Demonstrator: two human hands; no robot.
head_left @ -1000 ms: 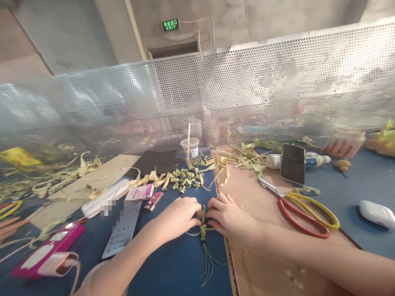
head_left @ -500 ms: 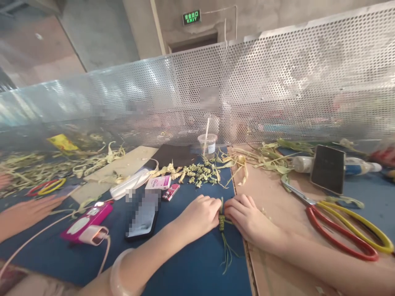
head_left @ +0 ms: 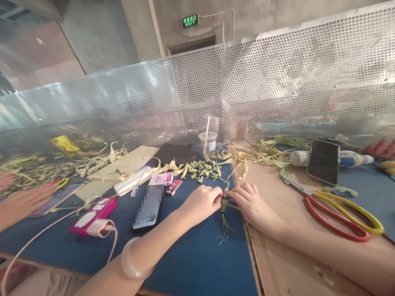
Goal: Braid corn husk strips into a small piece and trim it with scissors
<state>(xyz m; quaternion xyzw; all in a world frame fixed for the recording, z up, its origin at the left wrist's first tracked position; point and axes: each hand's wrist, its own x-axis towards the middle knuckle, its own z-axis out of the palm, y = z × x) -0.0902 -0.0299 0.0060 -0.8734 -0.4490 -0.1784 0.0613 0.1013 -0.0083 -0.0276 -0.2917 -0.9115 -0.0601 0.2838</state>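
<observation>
My left hand [head_left: 202, 203] is closed in a pinch at the upper end of a small green braided plant-fibre piece [head_left: 224, 205]. Loose thin strands hang from its lower end over the blue tabletop. From the other side, my right hand [head_left: 251, 205] meets it with thumb and forefinger drawn together at the same upper end. The fingertips hide part of the fibres. Just beyond my hands lies a pile of small knotted green pieces [head_left: 202, 169]. To the right, scissors [head_left: 331, 224] with one red and one yellow handle rest on cardboard [head_left: 268, 185].
A phone [head_left: 148, 216], a pink power bank [head_left: 98, 211] with a cable, and a pink box [head_left: 161, 179] lie left. A plastic cup [head_left: 208, 142] stands behind. Right are a bottle [head_left: 354, 159] and a dark tablet-like device [head_left: 323, 161]. Another person's hand [head_left: 29, 199] is far left.
My fingers have shifted to the top of the braided piece, and my right fingers are straighter than before. The other person's hand has moved slightly up, near the red and yellow handles there.
</observation>
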